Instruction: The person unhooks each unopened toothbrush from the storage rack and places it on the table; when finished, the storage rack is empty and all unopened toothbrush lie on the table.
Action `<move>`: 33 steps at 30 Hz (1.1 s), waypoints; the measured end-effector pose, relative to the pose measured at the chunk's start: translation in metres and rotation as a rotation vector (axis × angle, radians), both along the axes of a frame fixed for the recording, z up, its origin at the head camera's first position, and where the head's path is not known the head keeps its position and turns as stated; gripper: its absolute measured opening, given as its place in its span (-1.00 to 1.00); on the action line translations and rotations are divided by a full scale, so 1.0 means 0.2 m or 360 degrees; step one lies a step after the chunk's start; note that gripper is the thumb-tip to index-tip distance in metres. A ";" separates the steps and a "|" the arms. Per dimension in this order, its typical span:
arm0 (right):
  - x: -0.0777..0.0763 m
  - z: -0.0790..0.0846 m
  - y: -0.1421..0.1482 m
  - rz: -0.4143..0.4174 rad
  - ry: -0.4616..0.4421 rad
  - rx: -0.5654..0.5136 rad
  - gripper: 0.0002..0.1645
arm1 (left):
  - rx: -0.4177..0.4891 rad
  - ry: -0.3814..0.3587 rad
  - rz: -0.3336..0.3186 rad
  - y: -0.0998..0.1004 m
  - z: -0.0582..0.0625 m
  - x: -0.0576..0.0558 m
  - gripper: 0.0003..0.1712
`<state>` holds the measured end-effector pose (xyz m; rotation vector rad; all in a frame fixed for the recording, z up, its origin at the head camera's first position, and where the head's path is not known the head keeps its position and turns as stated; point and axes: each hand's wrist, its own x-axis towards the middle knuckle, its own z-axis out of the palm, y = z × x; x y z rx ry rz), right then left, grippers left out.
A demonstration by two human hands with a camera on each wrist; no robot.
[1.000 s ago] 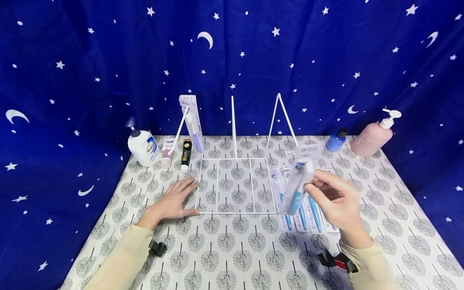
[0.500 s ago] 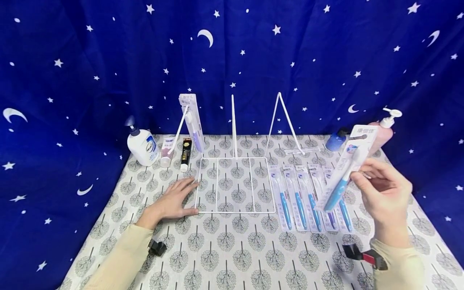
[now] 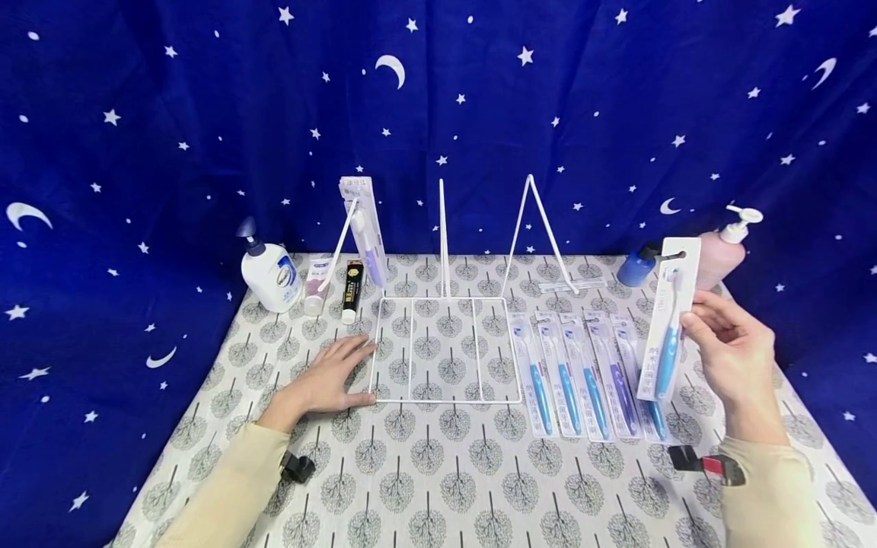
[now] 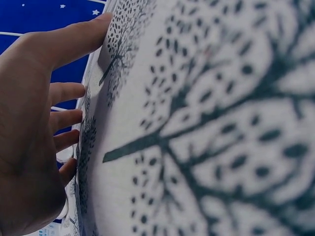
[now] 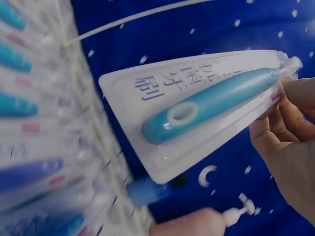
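Blue cloth backdrop (image 3: 438,99), white moons and stars. Pale tablecloth (image 3: 425,487), grey tree print. White wire rack (image 3: 445,401), rectangular base, angled rods. Five toothbrush packs (image 3: 591,388) lying in row, one purple-handled. Left hand (image 3: 325,380): fingers spread, holding nothing, at rack's left edge. Right hand (image 3: 733,346): pinches blue-handled pack (image 3: 668,335) by edge, raised near-upright at row's right end; clear plastic over white card, 抗菌牙刷 readable. Black tube (image 3: 352,293), gold lettering too small.
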<state>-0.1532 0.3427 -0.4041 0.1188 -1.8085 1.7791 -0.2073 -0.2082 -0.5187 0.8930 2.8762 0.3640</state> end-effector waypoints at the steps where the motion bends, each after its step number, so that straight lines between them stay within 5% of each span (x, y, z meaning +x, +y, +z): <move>1: -0.01 -0.02 0.02 -0.0034 -0.0054 0.0034 -0.62 | 0.0011 -0.0004 0.0000 0.00 0.00 0.00 0.08; 8: -0.07 -0.16 0.14 -0.0229 -0.0340 0.0572 -0.59 | 0.0020 -0.0010 -0.0010 0.00 0.01 0.00 0.08; 21: -0.13 -0.33 0.27 0.0136 -0.0687 0.0420 -0.71 | 0.0012 0.0019 -0.0029 0.00 0.01 -0.02 0.08; 33: -0.12 -0.44 0.35 -0.0116 -0.0947 0.1019 -0.55 | 0.0024 0.0018 -0.0030 0.00 0.02 0.01 0.08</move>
